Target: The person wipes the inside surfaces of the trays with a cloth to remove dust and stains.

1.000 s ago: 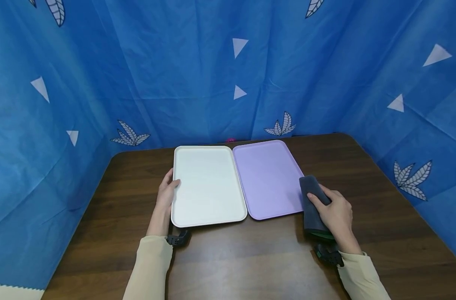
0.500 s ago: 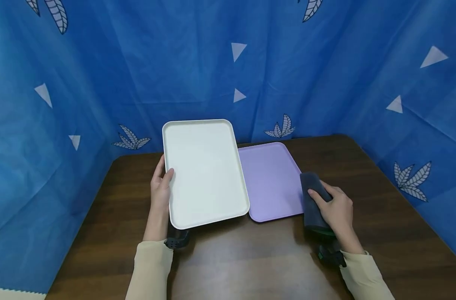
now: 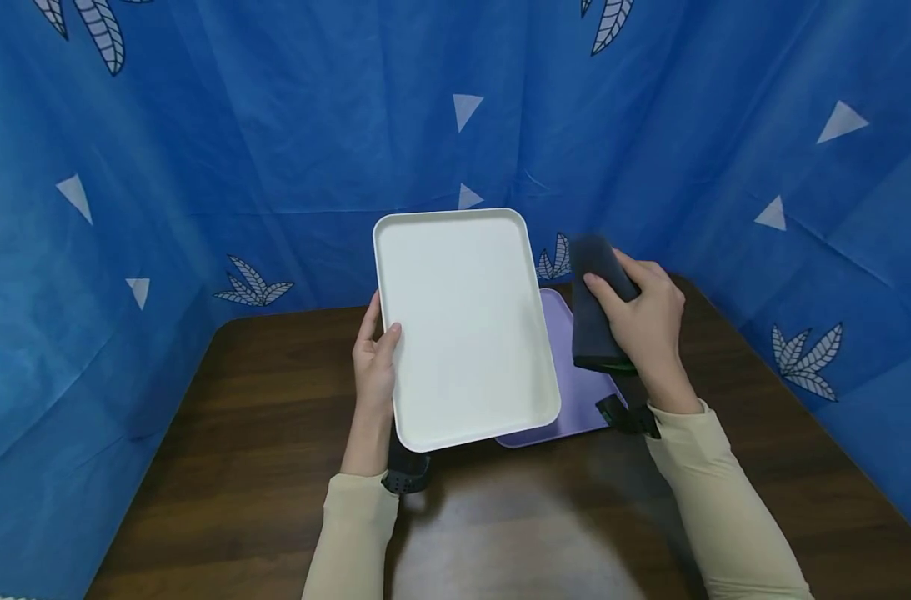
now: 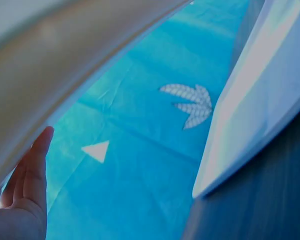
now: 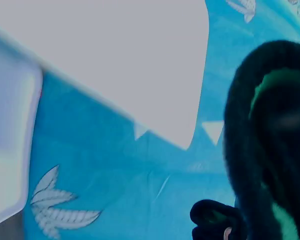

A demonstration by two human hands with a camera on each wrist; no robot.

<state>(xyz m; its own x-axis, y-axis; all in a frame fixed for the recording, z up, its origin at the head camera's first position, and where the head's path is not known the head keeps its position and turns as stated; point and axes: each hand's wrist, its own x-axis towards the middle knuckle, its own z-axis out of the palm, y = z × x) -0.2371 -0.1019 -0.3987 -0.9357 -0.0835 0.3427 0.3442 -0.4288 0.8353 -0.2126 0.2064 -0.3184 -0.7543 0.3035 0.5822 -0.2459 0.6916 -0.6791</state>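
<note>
The left hand [image 3: 375,367] is gripping the white tray [image 3: 466,325] just to its right, thumb over the rim and fingers behind, probably so one hand can bear its tilted weight. The right hand [image 3: 644,315] is holding a folded dark cloth [image 3: 592,329] between thumb and fingers, apparently guarding the fold. Below and left of that hand, the purple tray [image 3: 584,402] is lying on the table [image 3: 275,417], partly hidden.

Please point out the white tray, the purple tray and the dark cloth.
White tray [image 3: 466,329], head view: middle of its base.
Purple tray [image 3: 578,395], head view: uncovered part.
Dark cloth [image 3: 592,330], head view: side facing the camera.
</note>
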